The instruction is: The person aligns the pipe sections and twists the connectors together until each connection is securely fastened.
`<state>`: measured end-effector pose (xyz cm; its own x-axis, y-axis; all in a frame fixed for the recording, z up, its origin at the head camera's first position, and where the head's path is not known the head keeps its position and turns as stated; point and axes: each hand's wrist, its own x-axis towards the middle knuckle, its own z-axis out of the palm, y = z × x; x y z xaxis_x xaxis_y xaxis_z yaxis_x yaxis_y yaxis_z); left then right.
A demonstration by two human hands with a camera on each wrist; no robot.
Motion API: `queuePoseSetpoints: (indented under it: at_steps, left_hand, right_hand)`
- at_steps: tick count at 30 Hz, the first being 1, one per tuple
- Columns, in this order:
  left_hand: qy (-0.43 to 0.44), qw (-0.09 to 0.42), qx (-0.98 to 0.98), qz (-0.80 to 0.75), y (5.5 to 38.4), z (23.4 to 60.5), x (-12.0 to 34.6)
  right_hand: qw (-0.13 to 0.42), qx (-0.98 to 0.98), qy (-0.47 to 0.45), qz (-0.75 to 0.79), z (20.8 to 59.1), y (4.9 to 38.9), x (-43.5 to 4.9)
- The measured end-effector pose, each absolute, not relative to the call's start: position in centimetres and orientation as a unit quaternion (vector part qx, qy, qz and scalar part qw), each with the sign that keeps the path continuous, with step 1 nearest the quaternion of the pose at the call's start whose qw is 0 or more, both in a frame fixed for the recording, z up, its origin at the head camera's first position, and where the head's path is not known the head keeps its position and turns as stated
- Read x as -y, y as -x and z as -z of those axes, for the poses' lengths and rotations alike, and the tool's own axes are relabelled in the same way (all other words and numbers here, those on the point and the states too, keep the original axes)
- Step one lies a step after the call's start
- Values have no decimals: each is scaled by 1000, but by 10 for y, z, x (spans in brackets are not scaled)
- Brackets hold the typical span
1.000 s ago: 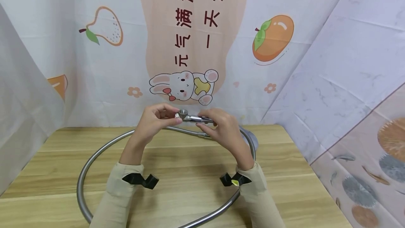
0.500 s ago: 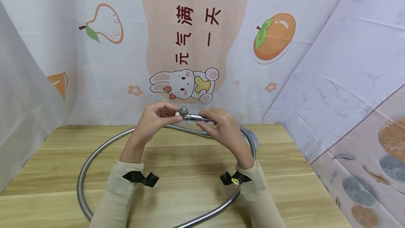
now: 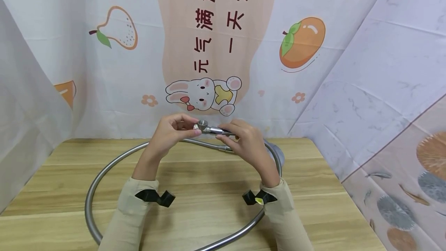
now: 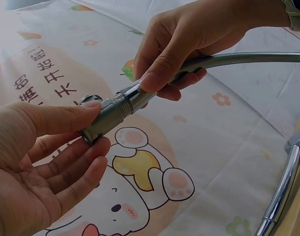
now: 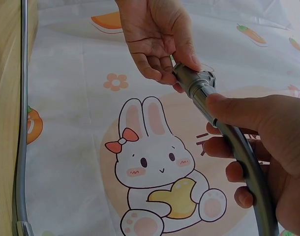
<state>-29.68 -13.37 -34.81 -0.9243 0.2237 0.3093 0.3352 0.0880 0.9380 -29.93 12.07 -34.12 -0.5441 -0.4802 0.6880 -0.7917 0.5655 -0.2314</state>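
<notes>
Left grip [image 3: 165,134] is pinching the metal fitting [image 3: 203,126] between thumb and fingers, while the right grip [image 3: 246,139] is clasping the chrome hose end [image 4: 134,94] against it, near the back of the desk [image 3: 198,204]. Compared with a second ago, hardly anything is shifting, suggesting that the two parts are being kept aligned or turned only slightly. How fully they are engaging, one cannot tell. Farther out, the steel hose [image 5: 253,177] is looping over the desk and leaving the head view's lower edge; a grey-blue thing [image 3: 281,153] is lying partly hidden behind it.
</notes>
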Motion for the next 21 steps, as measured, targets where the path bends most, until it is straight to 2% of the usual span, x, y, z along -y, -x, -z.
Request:
queuePoseSetpoints:
  at_steps: [21]
  left_hand:
    - [190,43,733,651,297,350,134]
  right_hand:
    - [287,838,-378,-269,343,300,-120]
